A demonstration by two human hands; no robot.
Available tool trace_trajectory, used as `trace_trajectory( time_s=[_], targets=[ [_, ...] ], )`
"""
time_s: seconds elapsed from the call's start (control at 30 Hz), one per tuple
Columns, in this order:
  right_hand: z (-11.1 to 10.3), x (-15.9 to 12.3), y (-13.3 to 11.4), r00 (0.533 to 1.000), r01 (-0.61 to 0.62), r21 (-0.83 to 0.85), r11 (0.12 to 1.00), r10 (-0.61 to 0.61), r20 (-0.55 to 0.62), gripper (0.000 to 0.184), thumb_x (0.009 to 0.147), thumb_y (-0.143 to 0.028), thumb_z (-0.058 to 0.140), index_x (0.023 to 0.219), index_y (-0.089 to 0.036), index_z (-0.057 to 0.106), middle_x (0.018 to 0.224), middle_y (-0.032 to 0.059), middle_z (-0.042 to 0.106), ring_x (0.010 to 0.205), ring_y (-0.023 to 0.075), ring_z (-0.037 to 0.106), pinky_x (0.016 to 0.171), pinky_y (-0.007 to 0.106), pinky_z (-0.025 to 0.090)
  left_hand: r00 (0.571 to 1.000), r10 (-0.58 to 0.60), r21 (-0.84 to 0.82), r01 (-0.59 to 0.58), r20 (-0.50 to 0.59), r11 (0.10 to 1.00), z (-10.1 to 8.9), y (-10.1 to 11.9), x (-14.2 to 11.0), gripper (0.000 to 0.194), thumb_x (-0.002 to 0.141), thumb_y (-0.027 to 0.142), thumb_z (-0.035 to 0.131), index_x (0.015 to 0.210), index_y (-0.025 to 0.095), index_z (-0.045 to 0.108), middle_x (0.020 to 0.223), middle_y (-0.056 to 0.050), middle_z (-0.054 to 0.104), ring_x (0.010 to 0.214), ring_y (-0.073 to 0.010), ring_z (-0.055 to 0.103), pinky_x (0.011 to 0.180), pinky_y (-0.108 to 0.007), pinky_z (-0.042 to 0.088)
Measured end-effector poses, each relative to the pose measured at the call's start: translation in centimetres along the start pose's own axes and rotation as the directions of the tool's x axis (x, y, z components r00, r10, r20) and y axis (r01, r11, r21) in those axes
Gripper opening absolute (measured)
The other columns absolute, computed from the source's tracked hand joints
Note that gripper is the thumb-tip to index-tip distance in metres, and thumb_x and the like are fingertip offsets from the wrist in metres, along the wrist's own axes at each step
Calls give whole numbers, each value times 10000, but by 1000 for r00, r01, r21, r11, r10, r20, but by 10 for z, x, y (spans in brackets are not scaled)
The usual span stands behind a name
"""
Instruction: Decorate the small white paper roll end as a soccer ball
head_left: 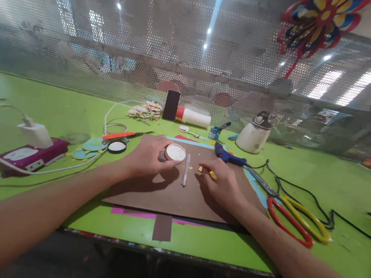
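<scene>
My left hand (150,156) is closed around a small round open jar of white paste (175,152), held just above a brown sheet of card (178,193). My right hand (221,181) rests on the same card with its fingers curled, pinching a small yellow paper scrap (212,175). Between the hands lies a thin white stick (186,169), pointing away from me. A few yellow bits (191,168) are scattered near it.
Red-and-yellow scissors (294,214) and a blue glue gun (226,154) with a black cord lie to the right. A black jar lid (117,147), blue paper discs, an orange knife, a white charger (36,134) and a magenta device sit left. A white kettle-like pot (254,132) stands behind.
</scene>
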State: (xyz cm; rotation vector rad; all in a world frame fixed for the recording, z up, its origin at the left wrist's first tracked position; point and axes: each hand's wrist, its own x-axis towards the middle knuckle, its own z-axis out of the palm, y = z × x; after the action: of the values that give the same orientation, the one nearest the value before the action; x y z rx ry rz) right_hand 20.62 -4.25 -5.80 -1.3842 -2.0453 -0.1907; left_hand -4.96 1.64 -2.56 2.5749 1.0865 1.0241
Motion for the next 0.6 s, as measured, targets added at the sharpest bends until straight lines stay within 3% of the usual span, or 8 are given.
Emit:
trace_trajectory(
  time_s=[0.1,0.2,0.33,0.47,0.6],
  targets=[
    [-5,3,-11,994,71,-92,993,-63,92,185,953,-214,553,1019,-167,719,931,112,730,918,267,605,839,400,472,981,-108,1,110,-163,994,-6,-10,9,389,859,552,647,956,175,664,961,-93,681,871,-248,610,821,-403,487],
    [-9,14,-20,970,174,-179,968,-137,202,204,973,-212,525,1057,-191,710,980,115,715,927,262,570,838,396,428,910,-254,-142,219,-327,965,-14,-19,17,384,826,557,686,918,185,658,924,-86,699,841,-237,621,800,-393,488],
    [-8,30,-24,906,338,-257,905,-239,350,210,959,-210,538,1073,-215,715,951,117,688,922,280,528,828,416,369,856,-307,-243,220,-416,945,-17,-24,22,378,852,562,666,909,188,658,910,-95,706,844,-232,633,797,-395,500],
    [-4,39,-28,824,492,-259,831,-348,447,153,931,-173,574,961,-201,722,927,118,677,901,268,522,827,413,350,857,-304,-264,205,-417,942,-14,-25,22,343,882,527,642,932,189,638,932,-93,710,855,-212,640,795,-373,510],
    [-3,37,-29,799,553,-251,795,-420,430,85,883,-131,634,864,-179,702,871,104,684,859,243,526,820,388,369,917,-239,-269,154,-320,951,-12,-23,18,357,888,513,641,999,174,644,986,-94,718,848,-191,643,780,-344,511]
  ],
)
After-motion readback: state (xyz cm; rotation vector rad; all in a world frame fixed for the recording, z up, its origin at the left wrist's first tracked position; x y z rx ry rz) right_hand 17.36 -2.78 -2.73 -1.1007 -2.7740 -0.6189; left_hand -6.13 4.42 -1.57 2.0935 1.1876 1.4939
